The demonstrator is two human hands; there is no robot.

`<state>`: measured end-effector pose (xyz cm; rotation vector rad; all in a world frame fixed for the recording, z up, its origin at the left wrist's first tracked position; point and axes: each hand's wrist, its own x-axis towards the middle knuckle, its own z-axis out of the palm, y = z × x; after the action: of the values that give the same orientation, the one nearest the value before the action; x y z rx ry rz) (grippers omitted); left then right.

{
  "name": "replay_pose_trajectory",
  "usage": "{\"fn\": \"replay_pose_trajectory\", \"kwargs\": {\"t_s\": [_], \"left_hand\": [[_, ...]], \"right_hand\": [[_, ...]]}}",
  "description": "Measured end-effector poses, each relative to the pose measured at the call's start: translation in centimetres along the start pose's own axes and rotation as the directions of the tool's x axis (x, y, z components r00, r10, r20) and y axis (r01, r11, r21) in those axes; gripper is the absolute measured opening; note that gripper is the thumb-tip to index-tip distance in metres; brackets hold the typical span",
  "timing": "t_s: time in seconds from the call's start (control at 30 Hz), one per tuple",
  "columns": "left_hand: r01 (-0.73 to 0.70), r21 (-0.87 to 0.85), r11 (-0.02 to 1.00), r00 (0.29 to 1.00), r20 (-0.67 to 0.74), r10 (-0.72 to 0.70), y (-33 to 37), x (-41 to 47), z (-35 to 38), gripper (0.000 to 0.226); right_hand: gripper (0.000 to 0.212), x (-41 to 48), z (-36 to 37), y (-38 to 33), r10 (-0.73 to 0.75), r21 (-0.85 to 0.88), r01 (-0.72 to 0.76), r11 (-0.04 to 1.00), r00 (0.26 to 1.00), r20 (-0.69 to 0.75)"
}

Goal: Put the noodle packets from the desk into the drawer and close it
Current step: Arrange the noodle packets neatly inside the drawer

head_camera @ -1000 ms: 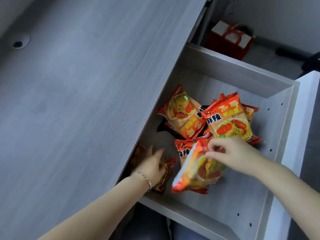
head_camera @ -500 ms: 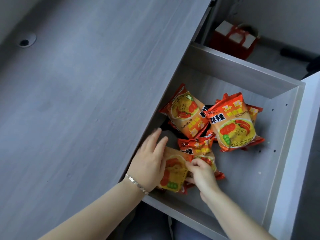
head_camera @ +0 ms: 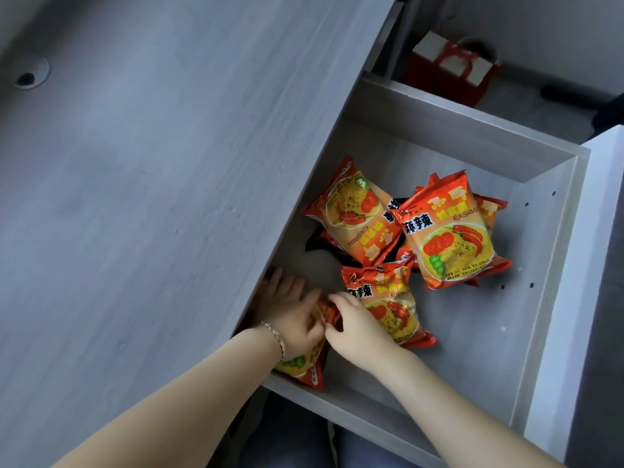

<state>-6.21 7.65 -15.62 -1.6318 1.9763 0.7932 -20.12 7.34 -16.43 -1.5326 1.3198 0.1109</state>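
Reaching down into the open drawer (head_camera: 553, 271), we have both forearms coming in from the near edge, and the two hands meet at the drawer's near-left corner, just under the lip of the bench (head_camera: 152, 197). Our left hand (head_camera: 292, 319), with a thin bracelet (head_camera: 275, 339) at the wrist, lies palm-down with fingers spread flat over a noodle packet (head_camera: 300, 364) whose near end shows beneath the wrist. Our right hand (head_camera: 358, 327) curls beside it, fingertips pinched on the crumpled red edge of that same packet; the two hands touch each other there.

Counting packets, we see four orange ones clearly: the one under our hands, one (head_camera: 388, 298) just right of the right hand, partly covered by it, and two farther back, the left (head_camera: 354, 214) tilted and the right (head_camera: 452, 238) lying face up. Orange edges of at least one more (head_camera: 489, 211) poke out behind the far-right packet, and something dark (head_camera: 317, 244) lies beneath the pile; how many are buried we cannot tell. No packets lie on the visible bench top, which shows one round cable hole (head_camera: 28, 76) at far left. One red gift bag (head_camera: 449, 69) stands on the floor beyond the drawer.
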Motion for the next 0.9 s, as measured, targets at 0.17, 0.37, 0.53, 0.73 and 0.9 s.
{"fn": "replay_pose_trajectory", "kwargs": {"t_s": [0.17,0.37,0.53,0.73,0.9], "left_hand": [[-0.047,0.112,0.993,0.949,0.314,0.010,0.3,0.4,-2.0,0.102],[-0.159,0.250,0.955,0.915,0.401,0.047,0.7,1.6,-3.7,0.116],[-0.178,0.202,0.963,0.926,0.367,0.094,0.5,1.2,-3.0,0.112],[-0.051,0.091,0.995,0.907,0.422,0.008,0.5,1.3,-3.2,0.119],[0.092,0.032,0.995,0.917,0.387,-0.097,1.9,1.3,-3.4,0.091]], "right_hand": [[0.057,0.6,-1.2,0.3,0.102,0.080,-0.112,0.991,0.988,0.116],[0.048,2.2,-2.2,-0.1,0.199,0.288,-0.229,0.930,0.972,0.127],[0.053,2.6,-1.8,-0.6,0.200,0.422,-0.247,0.872,0.968,0.153],[0.044,1.3,-2.7,0.2,0.093,0.366,-0.090,0.926,0.996,0.009],[0.033,-0.2,-5.2,1.9,-0.129,-0.326,-0.006,0.945,0.911,-0.392]]}}
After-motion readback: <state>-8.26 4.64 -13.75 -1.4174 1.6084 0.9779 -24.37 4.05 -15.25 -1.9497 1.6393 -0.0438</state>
